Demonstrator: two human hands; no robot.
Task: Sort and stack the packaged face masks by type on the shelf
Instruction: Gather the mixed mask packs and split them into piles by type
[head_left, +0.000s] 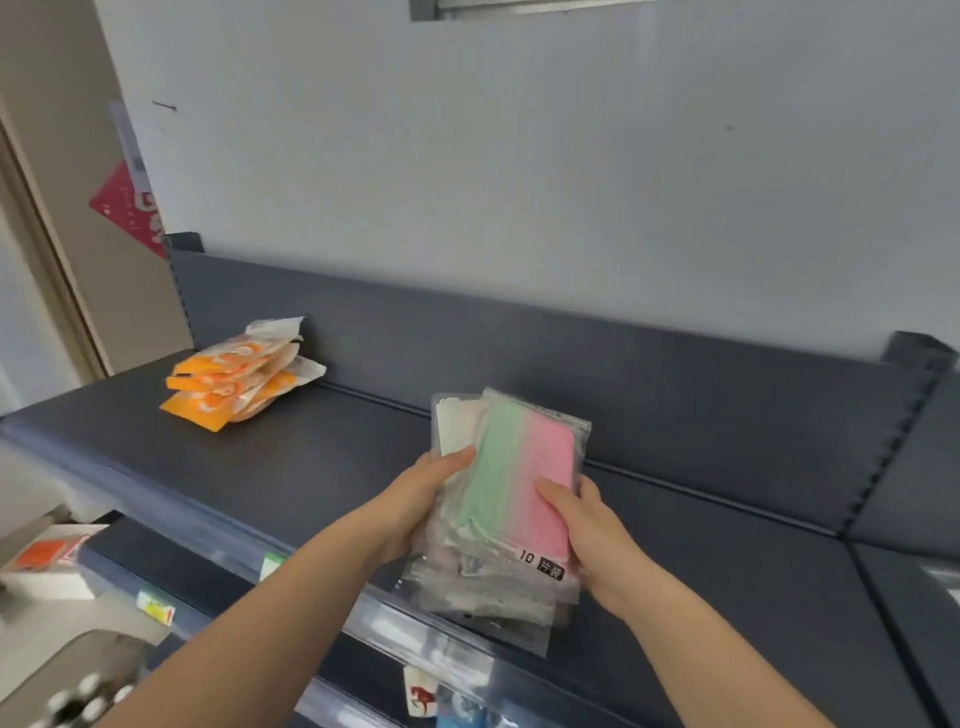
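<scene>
Dark grey shelf, top tier, with an upright back panel of the same colour and a pale wall above it. Both arms reach in from the lower edge of the view. Between the two hands is a bundle of clear mask packs, loosely fanned, with the corners out of line. The uppermost one is a green-and-pink pack with a black label and the number 10 at its near end. A paler pack shows behind it at the top left. The left hand grips the bundle's left edge, thumb laid flat across the top; its fingers are curled underneath and mostly hidden. The right hand grips the right edge the same way, thumb pressed on the pink half and fingers wrapped round the side. The bundle sits over the shelf's front right part, its near end close to the clear price rail; whether it touches the shelf cannot be told. Well apart, at the back left of the shelf and close to the back panel, lies a slumped stack of orange packs, several deep. A red paper hangs on the wall at the left. Below the rail, a lower tier holds blurred boxes.
</scene>
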